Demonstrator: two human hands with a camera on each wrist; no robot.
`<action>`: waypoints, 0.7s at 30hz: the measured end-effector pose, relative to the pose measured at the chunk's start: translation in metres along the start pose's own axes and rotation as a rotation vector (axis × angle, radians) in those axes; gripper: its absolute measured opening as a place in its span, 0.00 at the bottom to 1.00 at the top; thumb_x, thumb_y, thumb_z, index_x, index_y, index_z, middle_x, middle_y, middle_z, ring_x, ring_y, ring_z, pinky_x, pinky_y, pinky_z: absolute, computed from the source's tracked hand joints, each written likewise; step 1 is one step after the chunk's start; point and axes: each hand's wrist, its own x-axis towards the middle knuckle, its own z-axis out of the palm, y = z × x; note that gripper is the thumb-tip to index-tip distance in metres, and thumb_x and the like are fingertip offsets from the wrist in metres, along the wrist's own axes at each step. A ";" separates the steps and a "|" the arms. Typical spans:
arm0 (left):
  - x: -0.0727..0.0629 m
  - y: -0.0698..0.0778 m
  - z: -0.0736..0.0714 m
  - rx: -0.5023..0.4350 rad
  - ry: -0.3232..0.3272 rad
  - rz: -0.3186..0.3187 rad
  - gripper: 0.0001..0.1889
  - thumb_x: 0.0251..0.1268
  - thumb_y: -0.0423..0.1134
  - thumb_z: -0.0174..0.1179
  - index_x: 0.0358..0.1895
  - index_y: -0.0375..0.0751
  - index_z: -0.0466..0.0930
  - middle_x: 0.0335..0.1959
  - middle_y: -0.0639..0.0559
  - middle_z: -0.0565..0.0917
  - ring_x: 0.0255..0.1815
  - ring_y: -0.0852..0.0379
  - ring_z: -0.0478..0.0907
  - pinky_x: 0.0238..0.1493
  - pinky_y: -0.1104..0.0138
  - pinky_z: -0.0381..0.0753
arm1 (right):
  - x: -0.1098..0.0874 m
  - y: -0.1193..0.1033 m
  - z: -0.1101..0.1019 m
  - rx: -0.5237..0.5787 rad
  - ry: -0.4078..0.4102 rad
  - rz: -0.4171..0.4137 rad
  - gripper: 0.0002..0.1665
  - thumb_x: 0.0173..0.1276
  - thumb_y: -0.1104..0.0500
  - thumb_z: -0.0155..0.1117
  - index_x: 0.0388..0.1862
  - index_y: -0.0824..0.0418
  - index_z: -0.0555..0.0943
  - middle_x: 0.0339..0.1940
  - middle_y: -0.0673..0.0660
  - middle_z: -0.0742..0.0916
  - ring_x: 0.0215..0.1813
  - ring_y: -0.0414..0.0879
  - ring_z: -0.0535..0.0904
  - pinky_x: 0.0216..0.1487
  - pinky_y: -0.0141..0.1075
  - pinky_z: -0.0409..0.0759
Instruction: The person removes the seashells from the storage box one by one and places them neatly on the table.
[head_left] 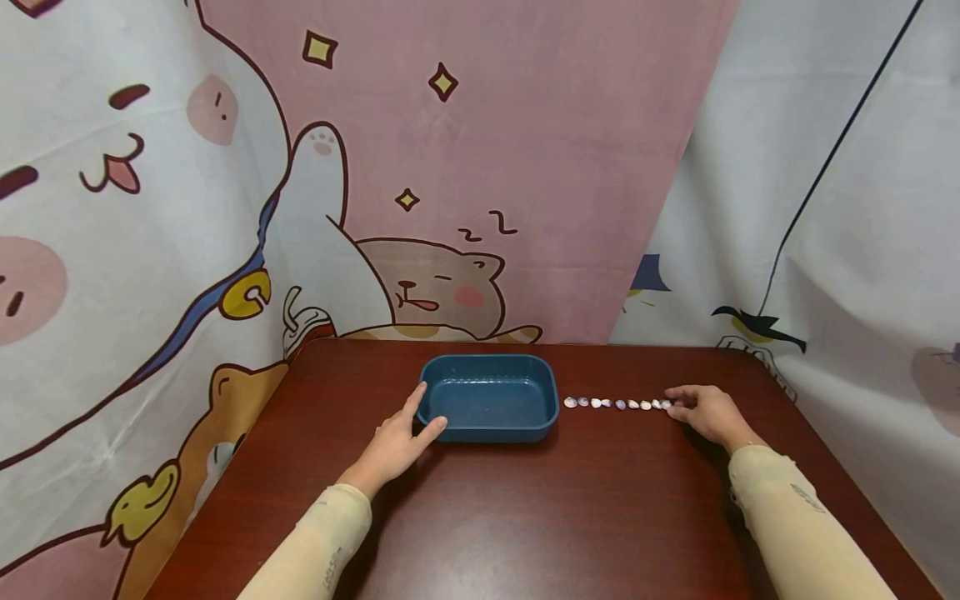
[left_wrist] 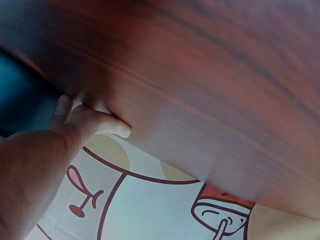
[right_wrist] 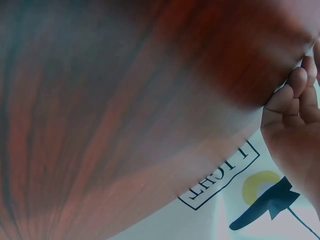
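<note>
A row of several small white and purple shell-like pieces lies on the dark red-brown table, to the right of a blue rectangular basin. At the row's right end is my right hand, thumb and forefinger on either side of the last piece. Whether they pinch it is too small to tell. In the right wrist view, the fingers of that hand show at the right edge. My left hand rests against the basin's left side, fingers extended and thumb at the front rim.
The table reaches back to a cartoon-printed cloth, which hangs behind it and along its sides. Both forearms, in pale yellow sleeves, extend over the table from the front.
</note>
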 end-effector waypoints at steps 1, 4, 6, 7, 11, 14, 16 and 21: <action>0.000 0.000 0.000 0.000 0.000 0.001 0.48 0.76 0.74 0.52 0.89 0.60 0.45 0.85 0.36 0.64 0.82 0.28 0.66 0.78 0.24 0.55 | -0.001 -0.001 0.000 -0.003 0.011 -0.001 0.26 0.75 0.55 0.72 0.65 0.68 0.83 0.47 0.65 0.88 0.47 0.57 0.80 0.50 0.51 0.80; 0.000 -0.001 0.000 0.004 0.000 0.001 0.48 0.76 0.74 0.52 0.89 0.60 0.46 0.85 0.37 0.64 0.81 0.27 0.66 0.78 0.24 0.55 | -0.003 -0.004 0.001 -0.013 0.075 -0.012 0.28 0.77 0.52 0.71 0.65 0.70 0.82 0.49 0.69 0.88 0.47 0.60 0.81 0.50 0.55 0.81; 0.001 -0.001 0.001 0.006 0.002 0.007 0.48 0.76 0.74 0.52 0.90 0.59 0.46 0.85 0.36 0.65 0.81 0.27 0.66 0.77 0.23 0.55 | -0.004 -0.009 0.002 -0.018 0.138 -0.031 0.28 0.77 0.52 0.70 0.66 0.70 0.81 0.52 0.72 0.88 0.49 0.63 0.82 0.51 0.60 0.82; 0.001 -0.001 0.001 0.007 0.003 0.009 0.48 0.76 0.74 0.52 0.90 0.59 0.46 0.84 0.36 0.65 0.81 0.26 0.66 0.77 0.23 0.54 | -0.004 -0.013 0.003 -0.019 0.170 -0.044 0.27 0.78 0.53 0.69 0.66 0.71 0.81 0.53 0.72 0.88 0.49 0.64 0.83 0.52 0.61 0.82; 0.001 -0.001 0.001 0.005 0.006 0.013 0.48 0.76 0.73 0.52 0.90 0.59 0.46 0.84 0.35 0.65 0.81 0.26 0.65 0.78 0.22 0.53 | -0.002 -0.035 0.005 -0.016 0.250 -0.101 0.26 0.78 0.55 0.68 0.66 0.69 0.81 0.52 0.70 0.88 0.48 0.62 0.84 0.49 0.57 0.83; 0.002 -0.001 0.001 0.004 0.006 0.012 0.48 0.76 0.73 0.52 0.90 0.60 0.45 0.84 0.35 0.65 0.82 0.27 0.65 0.78 0.22 0.52 | -0.002 -0.053 0.007 0.007 0.240 -0.133 0.27 0.78 0.54 0.69 0.68 0.68 0.80 0.50 0.67 0.89 0.48 0.58 0.85 0.44 0.48 0.82; 0.002 -0.001 0.001 0.004 0.007 0.013 0.48 0.76 0.74 0.52 0.90 0.60 0.45 0.84 0.35 0.65 0.82 0.27 0.65 0.77 0.22 0.52 | -0.003 -0.063 0.008 0.023 0.221 -0.149 0.29 0.78 0.53 0.70 0.69 0.68 0.79 0.48 0.65 0.89 0.48 0.57 0.86 0.44 0.44 0.81; 0.001 -0.002 0.001 0.005 0.006 0.012 0.48 0.75 0.74 0.52 0.90 0.60 0.45 0.84 0.36 0.65 0.82 0.27 0.65 0.77 0.22 0.53 | -0.002 -0.077 0.012 0.059 0.173 -0.145 0.33 0.77 0.49 0.71 0.72 0.67 0.77 0.49 0.63 0.88 0.50 0.56 0.86 0.46 0.44 0.82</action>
